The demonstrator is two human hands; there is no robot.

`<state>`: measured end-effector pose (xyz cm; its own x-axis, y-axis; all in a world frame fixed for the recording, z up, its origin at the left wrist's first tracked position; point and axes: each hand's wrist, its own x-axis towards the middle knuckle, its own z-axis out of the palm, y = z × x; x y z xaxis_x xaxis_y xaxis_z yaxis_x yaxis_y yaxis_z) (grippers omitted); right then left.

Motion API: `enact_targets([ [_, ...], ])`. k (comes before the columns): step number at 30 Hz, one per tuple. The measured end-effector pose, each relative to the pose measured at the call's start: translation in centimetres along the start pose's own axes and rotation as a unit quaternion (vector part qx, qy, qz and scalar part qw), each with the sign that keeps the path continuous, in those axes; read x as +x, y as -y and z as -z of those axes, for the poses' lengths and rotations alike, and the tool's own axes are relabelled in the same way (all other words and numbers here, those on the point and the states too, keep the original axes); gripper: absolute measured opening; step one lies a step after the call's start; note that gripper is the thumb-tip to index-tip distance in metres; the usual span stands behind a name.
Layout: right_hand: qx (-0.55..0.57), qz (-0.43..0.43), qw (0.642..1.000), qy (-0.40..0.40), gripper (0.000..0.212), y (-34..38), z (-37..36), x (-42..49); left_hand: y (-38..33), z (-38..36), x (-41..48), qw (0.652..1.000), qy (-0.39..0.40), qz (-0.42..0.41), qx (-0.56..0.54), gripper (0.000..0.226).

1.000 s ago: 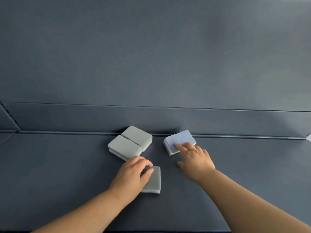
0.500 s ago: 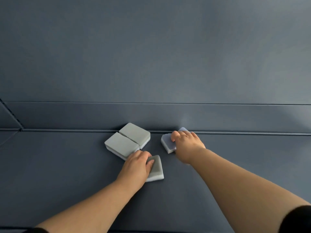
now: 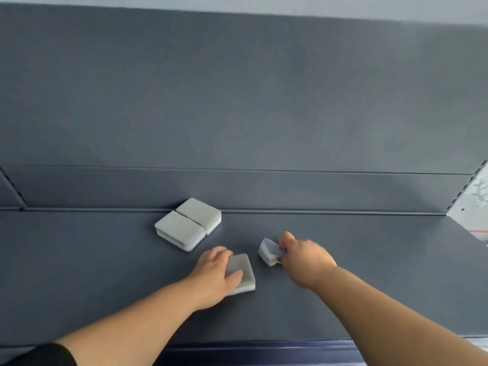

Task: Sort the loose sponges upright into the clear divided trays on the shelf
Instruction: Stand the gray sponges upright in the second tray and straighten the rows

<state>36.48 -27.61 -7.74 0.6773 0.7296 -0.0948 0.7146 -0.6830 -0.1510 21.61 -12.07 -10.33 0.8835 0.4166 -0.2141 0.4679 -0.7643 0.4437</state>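
Several grey sponges with white undersides are on a dark blue-grey shelf [image 3: 105, 273]. My left hand [image 3: 214, 276] grips one grey sponge [image 3: 241, 270] lying flat near the shelf's middle, thumb on its near edge. My right hand [image 3: 303, 257] pinches a bluish-grey sponge [image 3: 268, 250] and holds it tilted, lifted off the shelf. Two more grey sponges lie flat and touching at the back: one [image 3: 181, 229] in front, the other [image 3: 199, 213] against the back rail. No clear divided tray is in view.
The shelf's back panel [image 3: 237, 101] rises behind the sponges. A slotted upright [image 3: 472, 186] marks the right end. The shelf's front lip [image 3: 264, 350] runs along the bottom. A pale floor with a red line [image 3: 478, 231] shows at far right.
My right hand has pulled the bluish sponge toward me, away from the back rail, and tilted it up. My left hand keeps its grip on the flat sponge. The view shifted.
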Motion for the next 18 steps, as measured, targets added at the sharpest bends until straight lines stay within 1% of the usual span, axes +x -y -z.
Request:
enact_targets([
  [2,0.047,-0.023,0.999,0.012,0.009,-0.6,0.1,-1.4,-0.7,0.2,-0.6,1.0,-0.012,0.01,0.009,0.056],
  [4,0.106,-0.038,0.994,0.004,0.009,-1.1,0.2,-2.8,-1.3,0.5,-1.3,0.999,-0.039,0.023,0.004,0.038],
  [6,0.17,-0.049,0.984,-0.027,0.013,-1.5,0.3,-4.0,-1.8,0.8,-2.1,0.998,-0.058,0.036,0.0,0.026],
  [9,0.267,-0.096,0.954,-0.097,0.018,-1.8,0.9,-5.2,-2.2,1.3,-2.8,0.996,-0.074,0.056,-0.02,0.028],
  [10,0.304,-0.118,0.939,-0.11,0.021,-1.8,1.2,-5.5,-2.2,1.4,-3.0,0.994,-0.076,0.065,-0.051,0.032],
  [12,0.379,-0.16,0.903,-0.119,0.025,-1.5,1.4,-5.9,-2.1,1.7,-3.3,0.983,-0.073,0.082,-0.145,0.043],
  [14,0.437,-0.189,0.872,-0.112,0.028,-1.3,1.3,-6.1,-2.0,2.0,-3.8,0.962,-0.071,0.086,-0.25,0.05],
  [16,0.494,-0.2,0.84,-0.1,0.031,-0.7,1.2,-6.2,-2.1,2.5,-4.5,0.936,-0.083,0.078,-0.332,0.042],
  [18,0.547,-0.211,0.806,-0.079,0.046,0.6,1.3,-6.2,-1.9,3.2,-5.4,0.913,-0.098,0.074,-0.388,0.033],
])
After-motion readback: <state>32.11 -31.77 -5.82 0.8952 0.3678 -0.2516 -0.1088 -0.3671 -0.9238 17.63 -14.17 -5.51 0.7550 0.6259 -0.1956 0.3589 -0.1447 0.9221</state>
